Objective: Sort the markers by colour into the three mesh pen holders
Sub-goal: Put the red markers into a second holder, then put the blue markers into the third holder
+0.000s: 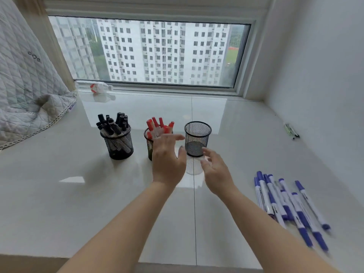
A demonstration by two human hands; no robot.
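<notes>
Blue markers (pixel 289 205) lie loose in a pile on the pale sill (pixel 59 194), long axes running away from the person, well to the right of both hands. The right hand (pixel 216 172), fingers spread and holding nothing, is the nearer. The left hand (pixel 167 160), also spread and bare, hovers before the red-filled holder (pixel 150 146). The empty holder (pixel 197 138) stands just beyond the fingertips.

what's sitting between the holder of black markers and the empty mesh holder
The holder of red markers stands between the black-marker holder and the empty holder, partly hidden by the left hand in the head view.
</notes>
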